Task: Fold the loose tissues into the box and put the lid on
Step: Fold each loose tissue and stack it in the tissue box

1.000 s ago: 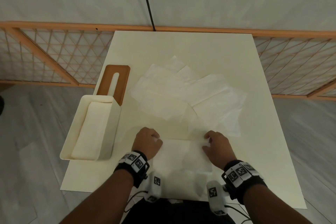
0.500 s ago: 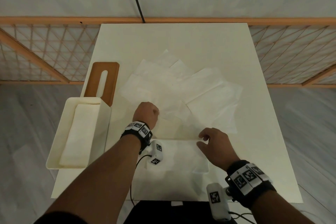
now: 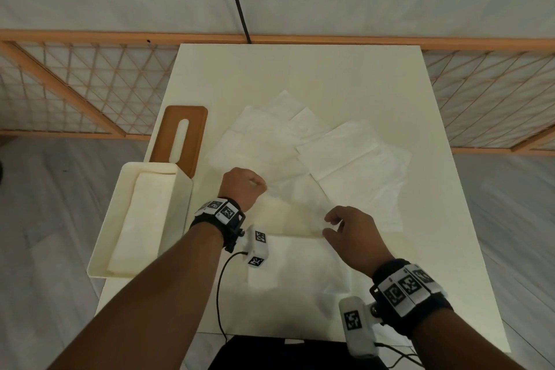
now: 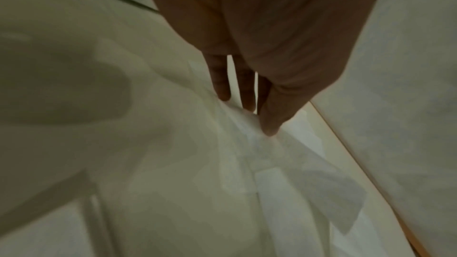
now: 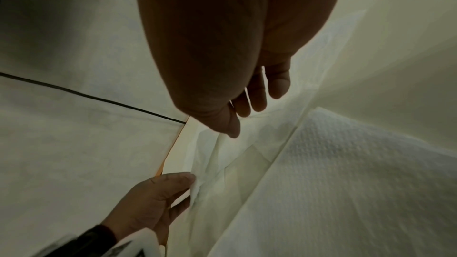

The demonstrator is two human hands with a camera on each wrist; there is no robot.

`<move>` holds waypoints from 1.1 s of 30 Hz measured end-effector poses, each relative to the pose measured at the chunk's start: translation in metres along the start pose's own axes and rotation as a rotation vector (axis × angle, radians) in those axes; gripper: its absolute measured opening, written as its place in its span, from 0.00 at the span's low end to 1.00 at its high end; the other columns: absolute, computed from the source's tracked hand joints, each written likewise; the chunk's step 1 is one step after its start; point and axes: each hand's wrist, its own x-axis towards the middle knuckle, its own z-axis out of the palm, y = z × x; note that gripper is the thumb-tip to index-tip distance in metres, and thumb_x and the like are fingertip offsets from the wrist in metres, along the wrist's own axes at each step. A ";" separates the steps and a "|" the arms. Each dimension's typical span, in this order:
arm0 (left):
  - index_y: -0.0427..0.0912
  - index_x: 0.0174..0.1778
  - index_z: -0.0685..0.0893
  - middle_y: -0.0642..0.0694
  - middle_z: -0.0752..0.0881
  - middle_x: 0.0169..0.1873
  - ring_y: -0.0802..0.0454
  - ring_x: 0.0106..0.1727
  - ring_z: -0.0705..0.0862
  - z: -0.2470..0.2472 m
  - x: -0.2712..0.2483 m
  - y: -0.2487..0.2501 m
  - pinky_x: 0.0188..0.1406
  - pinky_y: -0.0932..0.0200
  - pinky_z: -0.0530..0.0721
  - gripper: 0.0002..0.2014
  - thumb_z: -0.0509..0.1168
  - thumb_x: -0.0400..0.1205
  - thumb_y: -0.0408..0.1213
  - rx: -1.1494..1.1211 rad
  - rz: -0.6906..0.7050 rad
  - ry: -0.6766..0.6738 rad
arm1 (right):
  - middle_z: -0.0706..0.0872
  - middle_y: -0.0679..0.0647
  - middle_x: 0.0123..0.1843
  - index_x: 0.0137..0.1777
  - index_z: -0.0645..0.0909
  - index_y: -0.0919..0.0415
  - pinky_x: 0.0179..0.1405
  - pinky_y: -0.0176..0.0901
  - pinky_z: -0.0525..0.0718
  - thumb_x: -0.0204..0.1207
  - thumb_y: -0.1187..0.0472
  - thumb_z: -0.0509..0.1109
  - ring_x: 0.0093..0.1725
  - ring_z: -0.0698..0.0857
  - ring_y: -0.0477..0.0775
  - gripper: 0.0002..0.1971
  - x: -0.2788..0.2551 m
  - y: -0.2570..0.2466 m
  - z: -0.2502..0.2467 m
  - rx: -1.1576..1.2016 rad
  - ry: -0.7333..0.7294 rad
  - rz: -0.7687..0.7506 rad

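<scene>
The left hand (image 3: 243,186) has reached out, pinching a tissue (image 3: 288,189) corner (right hand (image 3: 350,234) loose, empty); fold next.

Cream table (image 3: 315,75) bears tissues (image 3: 354,156), box (image 3: 144,219), lid (image 3: 183,135).

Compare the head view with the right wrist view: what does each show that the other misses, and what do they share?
Only the head view shows the cream tissue box with its stack inside, the brown slotted lid lying behind it on the table, and the wrist-worn cameras. Only the right wrist view shows the embossed texture of the near tissue and the underside of the right hand's fingers, hanging relaxed. Both show the left hand pinching a tissue edge, the right hand and the spread tissues.
</scene>
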 end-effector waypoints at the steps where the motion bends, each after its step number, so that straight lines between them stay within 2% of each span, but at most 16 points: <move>1: 0.42 0.43 0.93 0.50 0.91 0.46 0.55 0.50 0.86 -0.004 0.001 0.000 0.53 0.65 0.80 0.03 0.77 0.77 0.38 -0.008 0.005 -0.002 | 0.83 0.45 0.52 0.54 0.84 0.51 0.44 0.23 0.70 0.74 0.61 0.76 0.41 0.78 0.35 0.10 0.003 -0.002 0.001 -0.009 0.001 -0.009; 3: 0.43 0.42 0.93 0.51 0.92 0.46 0.56 0.50 0.86 -0.012 0.003 0.001 0.55 0.64 0.81 0.03 0.78 0.76 0.38 -0.013 0.028 -0.019 | 0.82 0.47 0.59 0.62 0.83 0.54 0.50 0.28 0.73 0.75 0.63 0.76 0.46 0.79 0.39 0.16 0.011 -0.007 0.001 -0.023 0.001 -0.010; 6: 0.44 0.42 0.94 0.51 0.92 0.47 0.57 0.52 0.87 -0.025 0.002 0.002 0.58 0.64 0.81 0.03 0.78 0.76 0.38 -0.008 0.079 -0.083 | 0.78 0.50 0.71 0.74 0.77 0.55 0.61 0.37 0.78 0.74 0.66 0.74 0.62 0.81 0.50 0.27 0.026 -0.019 0.001 -0.016 0.023 -0.051; 9: 0.46 0.42 0.93 0.53 0.91 0.49 0.57 0.54 0.86 -0.034 -0.001 0.008 0.60 0.61 0.81 0.02 0.76 0.78 0.40 0.027 0.116 -0.156 | 0.67 0.52 0.83 0.85 0.64 0.51 0.74 0.43 0.72 0.75 0.65 0.73 0.80 0.68 0.55 0.38 0.042 -0.036 0.003 -0.079 0.050 -0.155; 11: 0.47 0.42 0.91 0.54 0.89 0.51 0.58 0.52 0.84 -0.041 -0.006 0.016 0.57 0.61 0.79 0.03 0.73 0.80 0.41 0.084 0.155 -0.216 | 0.59 0.52 0.87 0.87 0.58 0.45 0.77 0.49 0.69 0.76 0.62 0.74 0.83 0.60 0.57 0.42 0.054 -0.049 0.002 -0.142 0.055 -0.176; 12: 0.47 0.42 0.90 0.54 0.88 0.51 0.59 0.49 0.83 -0.046 -0.009 0.022 0.53 0.63 0.77 0.03 0.72 0.81 0.41 0.108 0.181 -0.242 | 0.59 0.52 0.87 0.86 0.59 0.44 0.79 0.53 0.68 0.77 0.61 0.74 0.82 0.59 0.58 0.41 0.059 -0.055 0.002 -0.183 0.071 -0.197; 14: 0.47 0.43 0.87 0.55 0.86 0.49 0.62 0.44 0.80 -0.057 -0.018 0.036 0.47 0.64 0.73 0.04 0.69 0.82 0.38 0.110 0.226 -0.279 | 0.70 0.52 0.83 0.78 0.76 0.47 0.78 0.57 0.68 0.78 0.58 0.73 0.81 0.63 0.60 0.27 0.069 -0.065 0.000 -0.241 0.116 -0.265; 16: 0.46 0.45 0.86 0.55 0.86 0.48 0.62 0.48 0.81 -0.072 -0.024 0.046 0.51 0.61 0.74 0.04 0.67 0.84 0.38 0.043 0.253 -0.282 | 0.86 0.49 0.67 0.60 0.88 0.54 0.72 0.52 0.72 0.79 0.60 0.73 0.74 0.75 0.55 0.11 0.074 -0.073 -0.008 -0.151 0.148 -0.328; 19: 0.54 0.50 0.87 0.57 0.88 0.54 0.59 0.60 0.84 -0.108 -0.028 0.041 0.62 0.56 0.77 0.09 0.66 0.82 0.51 -0.204 0.206 -0.195 | 0.90 0.44 0.42 0.42 0.88 0.54 0.49 0.42 0.82 0.73 0.69 0.73 0.46 0.85 0.45 0.08 0.075 -0.086 -0.037 0.105 0.053 -0.276; 22: 0.64 0.65 0.82 0.57 0.83 0.68 0.59 0.70 0.79 -0.135 -0.039 0.013 0.71 0.52 0.73 0.31 0.72 0.68 0.71 -0.599 0.081 -0.093 | 0.89 0.56 0.39 0.39 0.86 0.63 0.44 0.52 0.87 0.75 0.71 0.72 0.41 0.88 0.56 0.05 0.070 -0.095 -0.067 0.541 -0.112 -0.031; 23: 0.65 0.70 0.78 0.55 0.81 0.71 0.57 0.72 0.79 -0.135 -0.045 0.003 0.71 0.51 0.73 0.40 0.75 0.62 0.73 -0.740 0.029 -0.111 | 0.88 0.60 0.38 0.41 0.84 0.67 0.43 0.54 0.87 0.77 0.72 0.70 0.40 0.88 0.59 0.05 0.067 -0.096 -0.073 0.702 -0.170 0.036; 25: 0.62 0.76 0.72 0.53 0.80 0.71 0.50 0.72 0.79 -0.117 -0.056 -0.012 0.69 0.47 0.76 0.47 0.82 0.61 0.63 -0.878 -0.084 -0.204 | 0.89 0.62 0.40 0.46 0.84 0.70 0.45 0.54 0.88 0.80 0.73 0.67 0.42 0.89 0.62 0.05 0.061 -0.095 -0.079 0.888 -0.254 0.123; 27: 0.53 0.77 0.72 0.47 0.85 0.68 0.43 0.69 0.83 -0.090 -0.071 -0.011 0.64 0.43 0.83 0.40 0.81 0.70 0.41 -0.839 -0.094 -0.310 | 0.92 0.64 0.46 0.53 0.85 0.73 0.50 0.56 0.90 0.81 0.74 0.65 0.45 0.91 0.62 0.08 0.056 -0.090 -0.078 0.953 -0.308 0.181; 28: 0.47 0.75 0.76 0.46 0.87 0.65 0.42 0.66 0.85 -0.078 -0.079 -0.006 0.63 0.42 0.84 0.33 0.78 0.73 0.35 -0.804 -0.085 -0.334 | 0.92 0.65 0.48 0.56 0.85 0.74 0.50 0.56 0.91 0.81 0.74 0.66 0.46 0.91 0.62 0.09 0.054 -0.088 -0.077 0.966 -0.319 0.210; 31: 0.41 0.62 0.87 0.43 0.92 0.56 0.41 0.60 0.89 -0.061 -0.092 0.012 0.59 0.44 0.88 0.13 0.71 0.81 0.34 -0.837 -0.173 -0.225 | 0.91 0.68 0.52 0.59 0.83 0.77 0.50 0.57 0.91 0.81 0.74 0.66 0.48 0.91 0.65 0.10 0.048 -0.077 -0.072 0.978 -0.274 0.283; 33: 0.37 0.60 0.87 0.38 0.91 0.54 0.39 0.56 0.90 -0.062 -0.090 0.016 0.48 0.49 0.90 0.10 0.66 0.84 0.28 -1.004 -0.238 -0.155 | 0.91 0.68 0.56 0.61 0.84 0.72 0.56 0.63 0.89 0.82 0.75 0.65 0.53 0.91 0.67 0.11 0.042 -0.072 -0.070 0.964 -0.236 0.281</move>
